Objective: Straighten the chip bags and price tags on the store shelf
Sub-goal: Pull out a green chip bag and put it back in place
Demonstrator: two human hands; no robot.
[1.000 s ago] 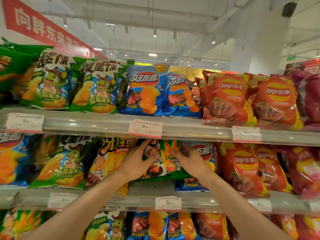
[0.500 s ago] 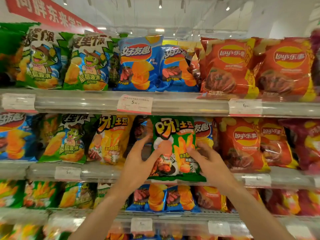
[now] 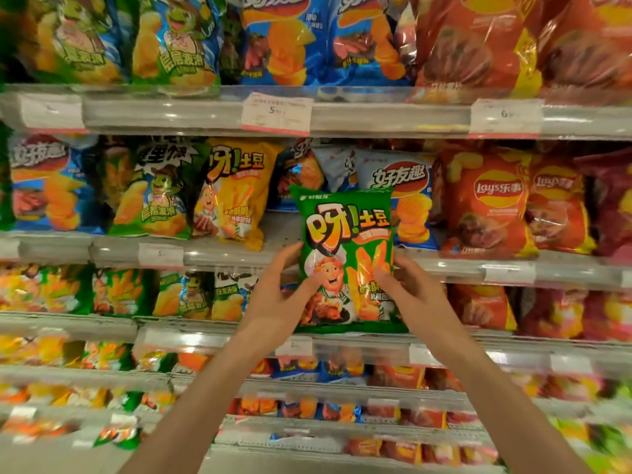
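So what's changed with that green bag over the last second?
Both hands, left hand and right hand, have pulled the green chip bag out of its row and forward, clear of the shelf. Their grip on its sides is unchanged. The yellow bag beside the gap stayed put.

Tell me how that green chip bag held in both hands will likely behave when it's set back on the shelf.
The green chip bag looks puffed with air, so probably light and springy rather than stiff. Its glossy film may slip; the left hand and right hand hold it from both sides. Standing on its narrow bottom seam it could tip forward unless leaned against the blue bags behind.
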